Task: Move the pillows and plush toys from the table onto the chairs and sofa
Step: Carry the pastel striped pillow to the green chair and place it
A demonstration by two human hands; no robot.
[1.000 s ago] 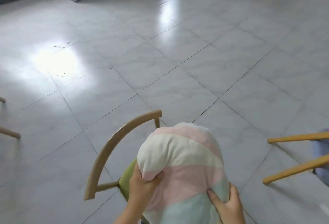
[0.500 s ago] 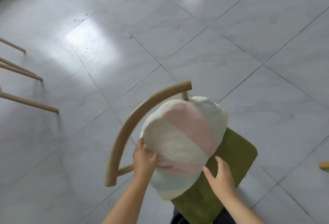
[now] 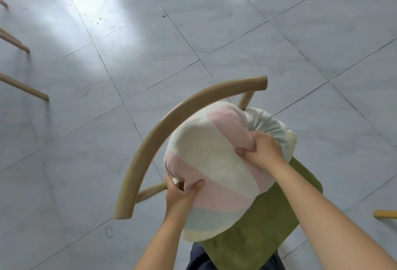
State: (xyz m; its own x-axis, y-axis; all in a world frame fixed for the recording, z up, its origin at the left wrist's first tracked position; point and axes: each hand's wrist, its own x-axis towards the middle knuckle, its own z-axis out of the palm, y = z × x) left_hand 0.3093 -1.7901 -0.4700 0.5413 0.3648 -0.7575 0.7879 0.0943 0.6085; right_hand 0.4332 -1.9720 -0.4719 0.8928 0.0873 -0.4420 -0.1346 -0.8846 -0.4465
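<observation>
A round pillow [image 3: 212,162] with pink, cream and pale green stripes lies on the green seat [image 3: 268,226] of a wooden chair, leaning against its curved backrest [image 3: 171,123]. My left hand [image 3: 182,194] grips the pillow's near left edge, fingers curled into the fabric. At the pillow's upper right, my right hand [image 3: 260,151] pinches a fold of the pink stripe beside the gathered end. Both forearms reach in from the bottom of the view.
Grey tiled floor surrounds the chair. Wooden legs of another chair [image 3: 23,89] show at the left edge. A yellow wooden piece [image 3: 385,214] pokes in at the right edge. My dark trousers [image 3: 197,257] show below the seat.
The pillow has come down from in front of me onto the green seat against the backrest. My right hand shifted from the lower edge to the pillow's upper right. The view has tilted further down.
</observation>
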